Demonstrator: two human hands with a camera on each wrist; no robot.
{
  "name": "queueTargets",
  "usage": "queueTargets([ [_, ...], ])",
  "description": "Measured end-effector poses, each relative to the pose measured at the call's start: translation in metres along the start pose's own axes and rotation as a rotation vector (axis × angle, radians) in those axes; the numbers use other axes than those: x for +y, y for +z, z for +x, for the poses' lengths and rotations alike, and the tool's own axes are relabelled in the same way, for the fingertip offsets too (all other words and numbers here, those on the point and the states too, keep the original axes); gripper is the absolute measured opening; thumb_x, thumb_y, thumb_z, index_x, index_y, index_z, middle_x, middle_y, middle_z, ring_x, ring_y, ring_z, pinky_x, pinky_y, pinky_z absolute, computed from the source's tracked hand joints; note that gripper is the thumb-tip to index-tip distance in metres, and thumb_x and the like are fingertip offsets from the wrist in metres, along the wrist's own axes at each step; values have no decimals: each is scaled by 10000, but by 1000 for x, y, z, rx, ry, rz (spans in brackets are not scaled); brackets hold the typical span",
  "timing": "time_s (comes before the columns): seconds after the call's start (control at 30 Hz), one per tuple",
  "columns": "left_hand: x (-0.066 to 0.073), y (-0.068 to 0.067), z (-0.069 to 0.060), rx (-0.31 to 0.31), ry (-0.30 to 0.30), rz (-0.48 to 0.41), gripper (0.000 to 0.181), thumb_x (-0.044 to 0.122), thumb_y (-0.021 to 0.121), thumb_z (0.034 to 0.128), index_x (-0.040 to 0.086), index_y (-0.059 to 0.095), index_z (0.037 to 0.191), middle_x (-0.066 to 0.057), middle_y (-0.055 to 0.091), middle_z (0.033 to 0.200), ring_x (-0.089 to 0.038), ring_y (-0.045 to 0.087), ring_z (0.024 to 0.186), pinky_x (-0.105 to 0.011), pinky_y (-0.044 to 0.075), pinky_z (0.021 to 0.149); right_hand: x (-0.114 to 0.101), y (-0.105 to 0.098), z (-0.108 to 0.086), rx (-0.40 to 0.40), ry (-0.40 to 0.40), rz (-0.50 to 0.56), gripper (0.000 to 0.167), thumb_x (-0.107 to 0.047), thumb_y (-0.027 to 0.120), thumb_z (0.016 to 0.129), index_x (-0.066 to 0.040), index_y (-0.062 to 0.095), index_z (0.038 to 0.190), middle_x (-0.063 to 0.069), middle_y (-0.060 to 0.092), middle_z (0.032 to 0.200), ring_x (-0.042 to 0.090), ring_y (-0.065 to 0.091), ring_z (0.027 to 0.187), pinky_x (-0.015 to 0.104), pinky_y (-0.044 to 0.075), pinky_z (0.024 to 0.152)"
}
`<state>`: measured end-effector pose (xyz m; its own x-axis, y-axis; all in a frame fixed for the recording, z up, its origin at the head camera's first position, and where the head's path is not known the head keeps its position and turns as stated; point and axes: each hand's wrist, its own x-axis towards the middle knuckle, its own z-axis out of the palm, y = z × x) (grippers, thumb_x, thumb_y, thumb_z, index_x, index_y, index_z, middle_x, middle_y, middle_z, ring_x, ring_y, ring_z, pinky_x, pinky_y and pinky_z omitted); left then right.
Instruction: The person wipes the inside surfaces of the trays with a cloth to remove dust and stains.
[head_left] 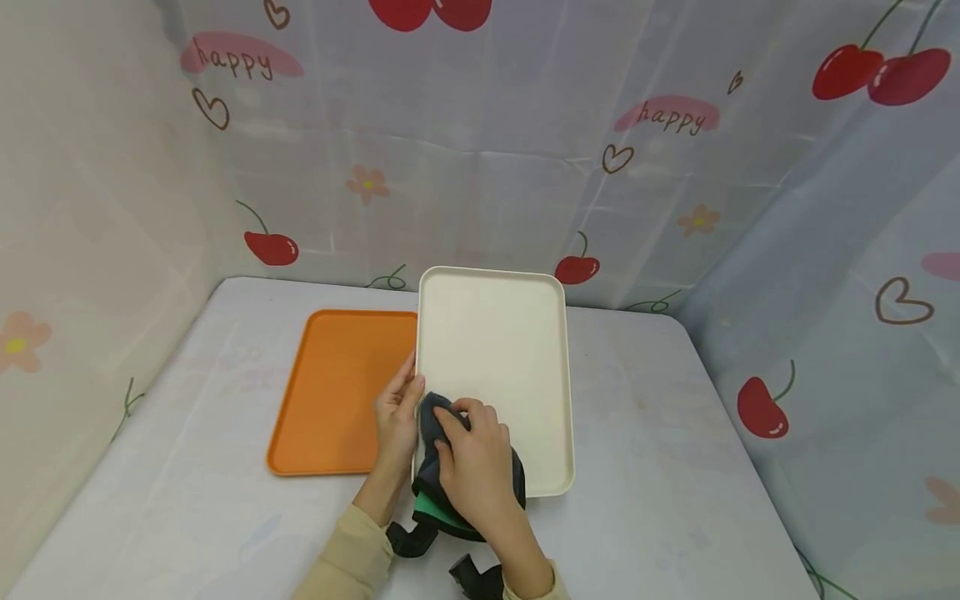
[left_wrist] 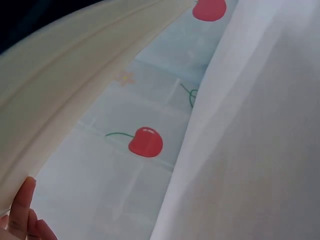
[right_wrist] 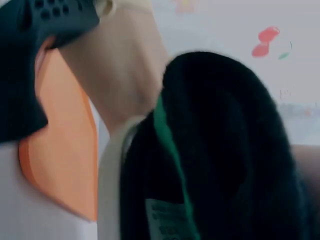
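Note:
A cream rectangular tray point(head_left: 495, 358) is held up off the table, tilted, by my left hand point(head_left: 397, 417) at its left edge. In the left wrist view, fingertips point(left_wrist: 22, 207) touch the underside of the tray point(left_wrist: 55, 95). My right hand point(head_left: 483, 458) grips a dark cloth point(head_left: 437, 412) with black edging and a green patch, and presses it on the tray's lower left part. Folded and with a pale label, the cloth point(right_wrist: 220, 130) fills much of the right wrist view, hiding most of the right fingers.
An orange tray point(head_left: 341, 392) lies on the white table point(head_left: 637, 467) at the left, its right side partly covered by the cream tray and left hand. Curtains point(head_left: 465, 192) printed with cherries surround the table at the back and sides. Black straps point(head_left: 412, 540) hang near the wrists.

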<state>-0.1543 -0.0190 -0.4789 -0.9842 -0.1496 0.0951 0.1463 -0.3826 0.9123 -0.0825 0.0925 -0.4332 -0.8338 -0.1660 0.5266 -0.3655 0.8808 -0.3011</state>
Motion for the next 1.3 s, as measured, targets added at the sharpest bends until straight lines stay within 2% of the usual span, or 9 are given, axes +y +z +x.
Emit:
queueTargets([
  [0.13, 1, -1, 0, 14, -23, -10, 465, 104, 550, 989, 38, 467, 1442, 128, 683, 1033, -45, 606, 1028, -148, 507, 852, -8, 1, -1, -41, -46, -45, 362, -123, 808, 767, -122, 744, 1123, 82, 629, 1135, 216, 549, 953, 247, 339, 629],
  [0.4, 2, -2, 0, 7, -17, -12, 470, 120, 551, 994, 57, 461, 1452, 99, 677, 1040, -56, 614, 1021, -153, 518, 833, -9, 2, -1, -35, -41, -53, 360, -133, 809, 770, -131, 743, 1124, 78, 627, 1142, 213, 547, 958, 250, 346, 632],
  [0.63, 3, -1, -2, -16, -20, -72, 462, 158, 545, 1004, 110, 467, 1456, 5, 658, 1263, -84, 630, 1099, -202, 534, 892, -8, 2, -1, -26, -47, -51, 359, -132, 807, 771, -138, 744, 1124, 76, 629, 1147, 213, 550, 953, 253, 349, 631],
  [0.73, 3, 0, -2, -9, -16, -84, 452, 142, 540, 1003, 92, 476, 1447, 12, 678, 1211, -92, 643, 1061, -206, 545, 867, -8, 2, -1, -25, -49, -54, 359, -133, 807, 771, -140, 744, 1125, 76, 627, 1148, 212, 548, 953, 252, 347, 631],
  [0.9, 3, 1, -1, 36, -41, -28, 415, 122, 543, 994, -29, 518, 1379, 82, 678, 1043, -71, 623, 971, -175, 527, 832, -7, 2, -1, -24, -44, -50, 355, -135, 805, 774, -145, 744, 1123, 70, 626, 1147, 211, 546, 955, 254, 351, 634],
  [1.07, 4, 2, -1, 43, -65, -22, 401, 124, 538, 992, -68, 532, 1344, 73, 662, 1013, -65, 608, 936, -161, 521, 798, -6, 3, -2, -14, -39, -35, 348, -128, 802, 774, -143, 747, 1118, 68, 629, 1139, 209, 548, 954, 256, 356, 634],
  [1.3, 2, 2, 0, 35, -51, -41, 381, 131, 543, 995, -101, 547, 1296, 71, 673, 972, -53, 615, 884, -160, 526, 757, -2, 3, -2, 6, -20, -6, 336, -119, 805, 767, -146, 757, 1098, 60, 635, 1118, 211, 558, 937, 267, 379, 633],
])
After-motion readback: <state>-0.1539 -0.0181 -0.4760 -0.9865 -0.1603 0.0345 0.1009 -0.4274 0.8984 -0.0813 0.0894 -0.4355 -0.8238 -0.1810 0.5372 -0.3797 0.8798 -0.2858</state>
